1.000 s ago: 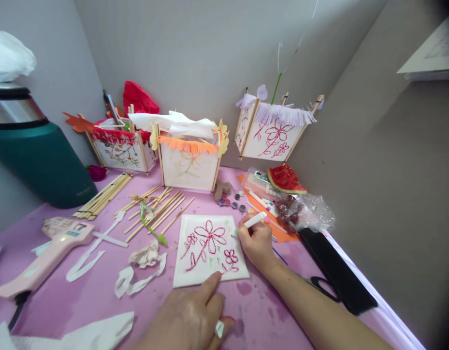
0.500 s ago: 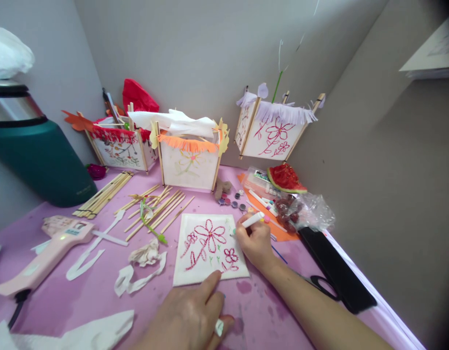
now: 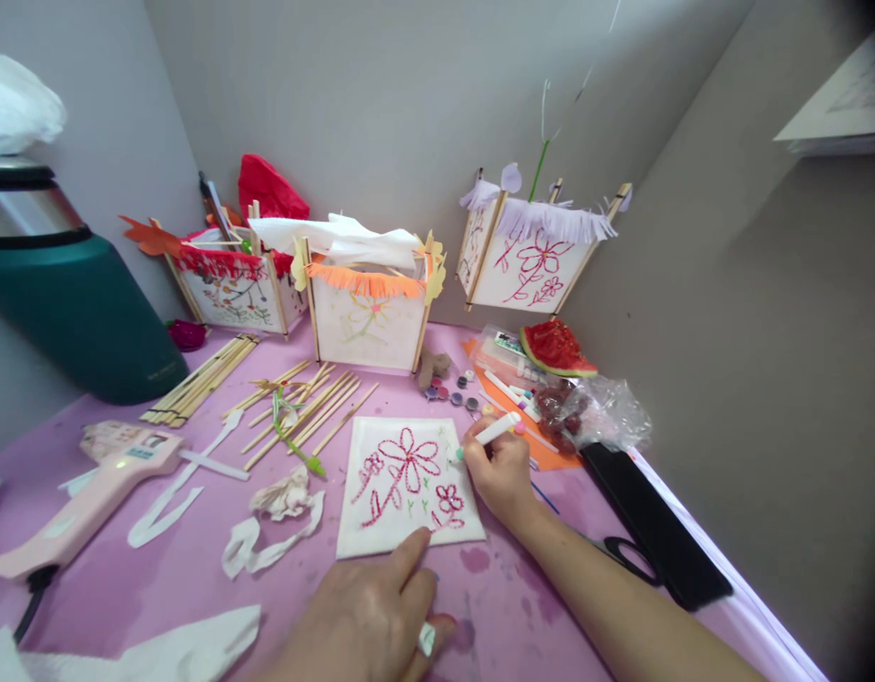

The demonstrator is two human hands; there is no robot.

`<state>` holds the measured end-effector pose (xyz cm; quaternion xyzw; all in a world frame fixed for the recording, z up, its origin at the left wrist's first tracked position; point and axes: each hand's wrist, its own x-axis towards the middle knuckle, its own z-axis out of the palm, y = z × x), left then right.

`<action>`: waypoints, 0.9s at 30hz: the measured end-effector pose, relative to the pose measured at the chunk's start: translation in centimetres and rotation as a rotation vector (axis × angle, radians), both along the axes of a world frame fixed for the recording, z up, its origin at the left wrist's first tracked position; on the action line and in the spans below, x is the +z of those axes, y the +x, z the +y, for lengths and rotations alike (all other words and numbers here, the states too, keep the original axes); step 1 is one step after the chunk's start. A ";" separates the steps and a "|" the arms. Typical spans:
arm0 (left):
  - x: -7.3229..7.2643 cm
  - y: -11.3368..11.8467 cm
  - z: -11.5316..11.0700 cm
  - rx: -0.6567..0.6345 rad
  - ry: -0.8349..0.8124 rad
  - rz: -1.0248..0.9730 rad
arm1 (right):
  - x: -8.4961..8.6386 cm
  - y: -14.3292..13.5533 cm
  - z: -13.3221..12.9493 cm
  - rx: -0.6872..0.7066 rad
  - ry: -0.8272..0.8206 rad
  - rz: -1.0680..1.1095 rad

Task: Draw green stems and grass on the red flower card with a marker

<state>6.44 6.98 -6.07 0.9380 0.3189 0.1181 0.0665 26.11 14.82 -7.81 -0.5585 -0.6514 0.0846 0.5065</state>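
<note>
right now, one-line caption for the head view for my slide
Right hand draws with a marker on a red-flower paper panel that the left hand steadies, paper lanterns behind.

The person is wearing no sleeves, both forearms showing bare. The left hand is wearing a pale ring on one finger; the right hand is wearing nothing.

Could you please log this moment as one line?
right hand: marker on flower drawing | left hand: finger pinning drawing edge | pink table
</note>
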 end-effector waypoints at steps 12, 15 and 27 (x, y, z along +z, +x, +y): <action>0.2 -0.1 0.1 0.000 -0.009 -0.002 | -0.3 0.0 0.1 -0.011 -0.023 -0.036; 0.0 -0.1 0.0 0.002 -0.003 0.003 | -0.4 0.1 0.1 -0.003 -0.031 -0.050; 0.1 -0.1 0.0 0.004 0.027 -0.066 | -0.2 0.0 0.0 -0.038 0.023 -0.063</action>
